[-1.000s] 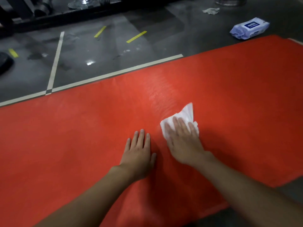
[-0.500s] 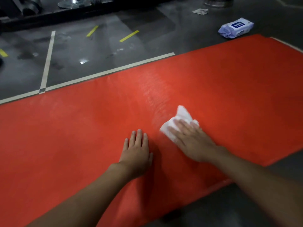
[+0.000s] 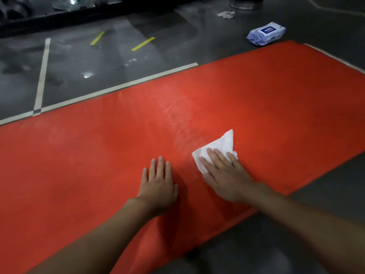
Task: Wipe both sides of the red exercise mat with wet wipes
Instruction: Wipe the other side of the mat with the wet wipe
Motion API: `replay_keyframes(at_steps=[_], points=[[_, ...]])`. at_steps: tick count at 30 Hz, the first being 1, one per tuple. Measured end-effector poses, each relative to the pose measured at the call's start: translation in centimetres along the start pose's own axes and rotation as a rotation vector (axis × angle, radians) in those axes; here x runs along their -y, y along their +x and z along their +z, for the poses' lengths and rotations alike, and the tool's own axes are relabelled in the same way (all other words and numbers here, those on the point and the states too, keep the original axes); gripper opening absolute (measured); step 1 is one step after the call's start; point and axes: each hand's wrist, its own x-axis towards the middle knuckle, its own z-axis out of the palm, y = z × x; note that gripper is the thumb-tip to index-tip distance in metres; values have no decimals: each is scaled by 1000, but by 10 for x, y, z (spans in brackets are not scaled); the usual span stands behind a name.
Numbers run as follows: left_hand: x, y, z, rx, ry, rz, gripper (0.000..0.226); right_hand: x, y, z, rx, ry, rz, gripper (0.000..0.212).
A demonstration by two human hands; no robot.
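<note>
One red exercise mat [image 3: 256, 99], flat on the dark floor [image 3: 98, 62] and spanning the view. Two hands on it, just beside each other: left hand [image 3: 158, 186] palm down on bare mat, fingers straight and together; right hand [image 3: 227, 180] with straight, slightly spread fingers pressing one white wet wipe [image 3: 221, 145] onto the mat. One wipes pack [image 3: 265, 33] on the floor past the far edge, and one crumpled wipe [image 3: 226, 14] beyond.
</note>
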Motion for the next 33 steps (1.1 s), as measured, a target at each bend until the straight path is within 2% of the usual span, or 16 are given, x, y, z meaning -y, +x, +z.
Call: replay_keyframes(at_steps=[3,7,10,12,13,16,17,19,21,22,25,26,28,30,31,33], points=[[0,3,4,-15,19,-1,73,-18,13,-10,-108,70,110,64],[-1,3,9,-30,23,-9,74,2,17,0,-89,27,117,61],[-6,6,13,-30,38,-30,77,19,1,7,-67,-16,-82,68],[-6,7,13,-30,52,-24,77,2,-1,5,-49,-76,-205,68],[-4,7,14,-33,53,-17,76,-11,4,2,-42,-82,-159,69],[3,4,14,-49,36,-2,75,-17,13,-2,-95,-19,173,65],[2,2,13,-52,31,-3,75,-5,9,5,-113,-19,160,66],[-2,0,9,-44,23,-6,75,16,-10,15,-69,-21,-56,69],[-2,0,4,-30,15,0,74,2,-23,12,-5,-55,-208,63],[-1,-2,3,-22,15,10,74,-11,-21,8,-19,-66,-182,60],[4,-10,5,-13,35,47,72,-6,-20,-1,-62,-45,126,59],[4,-13,5,-14,42,51,71,10,-23,5,-79,-25,121,62],[3,-17,4,-16,42,49,71,36,-41,15,-39,-18,-101,65],[3,-19,3,-8,25,54,72,21,-53,12,-2,-39,-243,58],[3,-21,5,-6,20,63,72,6,-50,9,-16,-32,-208,57],[5,-29,11,-12,36,80,73,-2,-48,3,-26,-9,23,56]])
